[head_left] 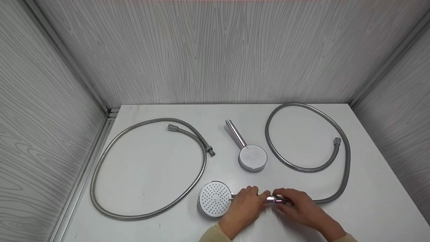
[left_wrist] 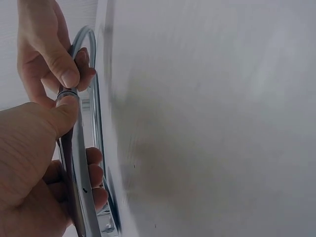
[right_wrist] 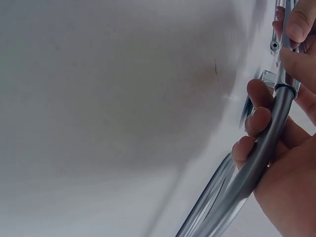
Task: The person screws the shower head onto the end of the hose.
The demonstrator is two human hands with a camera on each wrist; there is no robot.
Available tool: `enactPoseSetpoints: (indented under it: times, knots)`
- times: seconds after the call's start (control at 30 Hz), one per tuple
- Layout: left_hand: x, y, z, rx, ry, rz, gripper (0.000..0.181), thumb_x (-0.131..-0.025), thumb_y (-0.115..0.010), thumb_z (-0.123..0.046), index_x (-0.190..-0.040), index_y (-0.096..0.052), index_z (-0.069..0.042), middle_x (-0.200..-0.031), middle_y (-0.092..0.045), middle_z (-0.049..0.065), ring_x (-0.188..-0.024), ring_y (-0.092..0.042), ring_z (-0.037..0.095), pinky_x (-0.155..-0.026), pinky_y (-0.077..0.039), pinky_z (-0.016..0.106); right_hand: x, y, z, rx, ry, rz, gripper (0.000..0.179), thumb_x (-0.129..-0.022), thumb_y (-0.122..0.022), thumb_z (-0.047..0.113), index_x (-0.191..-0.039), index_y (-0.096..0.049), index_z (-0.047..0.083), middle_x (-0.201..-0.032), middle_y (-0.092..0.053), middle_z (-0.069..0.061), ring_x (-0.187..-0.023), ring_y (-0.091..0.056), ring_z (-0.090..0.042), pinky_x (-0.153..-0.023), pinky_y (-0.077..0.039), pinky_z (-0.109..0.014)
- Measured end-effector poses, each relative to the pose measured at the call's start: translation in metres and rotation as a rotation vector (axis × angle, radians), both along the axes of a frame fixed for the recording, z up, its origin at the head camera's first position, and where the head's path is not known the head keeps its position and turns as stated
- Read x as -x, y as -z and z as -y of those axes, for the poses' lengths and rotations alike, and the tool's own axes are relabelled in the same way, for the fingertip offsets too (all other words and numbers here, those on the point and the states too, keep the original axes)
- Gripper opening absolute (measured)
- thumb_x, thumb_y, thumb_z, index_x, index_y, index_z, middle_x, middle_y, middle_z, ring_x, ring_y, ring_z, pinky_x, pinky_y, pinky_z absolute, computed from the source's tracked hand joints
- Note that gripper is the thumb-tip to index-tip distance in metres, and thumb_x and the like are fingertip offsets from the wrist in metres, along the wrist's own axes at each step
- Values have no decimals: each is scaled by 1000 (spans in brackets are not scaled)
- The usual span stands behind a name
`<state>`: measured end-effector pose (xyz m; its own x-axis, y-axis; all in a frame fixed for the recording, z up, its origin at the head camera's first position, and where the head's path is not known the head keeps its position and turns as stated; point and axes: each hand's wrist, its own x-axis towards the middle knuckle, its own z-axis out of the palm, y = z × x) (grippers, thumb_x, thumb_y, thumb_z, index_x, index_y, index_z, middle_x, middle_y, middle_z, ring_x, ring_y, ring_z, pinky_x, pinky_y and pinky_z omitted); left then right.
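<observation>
two sets of fingers curl: left hand (head_left: 246, 206) round the shower (head_left: 215, 199), right hand (head_left: 300, 209) round the hose (right_wrist: 250, 170). keeping both aligned should ease twisting

The right-hand hose (head_left: 348, 154) is grey, the back wall (head_left: 221, 53) grey-woodgrained.

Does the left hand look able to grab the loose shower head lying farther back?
Probably not right away: the left hand grips the nearer shower head. If freed, it likely could: nothing visible stands between it and the loose shower head.
</observation>
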<state>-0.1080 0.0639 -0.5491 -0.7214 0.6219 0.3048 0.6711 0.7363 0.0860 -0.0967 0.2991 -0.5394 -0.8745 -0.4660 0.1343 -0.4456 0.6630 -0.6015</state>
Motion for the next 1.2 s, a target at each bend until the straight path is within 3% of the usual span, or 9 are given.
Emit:
enactPoseSetpoints:
  times: [0.27, 0.37, 0.6, 0.73, 1.0, 1.2]
  knots:
    - [0, 0, 1, -3, 5, 49, 31, -97, -70, -42, -123, -70, -27, -86, -64, -2, -77, -61, 12, -65, -46, 26, 1, 2, -2, 2, -51, -64, 27, -99, -74, 18, -125, -75, 13, -96, -72, 12, -80, -52, 6, -68, -49, -22]
    - [1, -1, 1, -11, 6, 77, 32, -98, -69, -42, -126, -69, -27, -88, -64, -2, -78, -61, 12, -67, -48, 26, 0, 1, -1, -9, -39, -53, 28, -100, -72, 20, -127, -75, 11, -102, -75, 9, -85, -57, 5, -72, -52, -24]
    - [2, -2, 0, -13, 10, 140, 33, -101, -67, -41, -131, -68, -26, -90, -64, -3, -76, -57, 11, -70, -48, 26, 2, -4, 1, -62, 51, 145, 44, -99, -74, 35, -136, -57, 17, -95, -70, 10, -78, -57, 0, -72, -49, -24]
    - [2, -2, 0, -2, 7, 141, 31, -101, -67, -41, -129, -68, -27, -90, -64, -2, -77, -58, 11, -69, -48, 26, 3, -5, 1, -71, 68, 203, 38, -98, -76, 32, -128, -54, 22, -92, -68, 9, -77, -57, -1, -71, -49, -24]
    - [1, -1, -1, 0, -3, 120, 29, -100, -68, -42, -125, -68, -28, -87, -64, -2, -76, -59, 13, -68, -47, 26, 3, -2, -1, -55, 49, 140, 25, -96, -78, 19, -116, -64, 27, -95, -69, 13, -80, -58, -1, -72, -52, -24]
    - [0, 1, 0, 0, -3, 82, 29, -99, -68, -43, -123, -67, -27, -86, -63, -2, -75, -59, 13, -67, -47, 26, 2, -1, -4, -39, 28, 114, 22, -97, -76, 23, -118, -70, 22, -102, -70, 14, -85, -58, 1, -75, -53, -24]
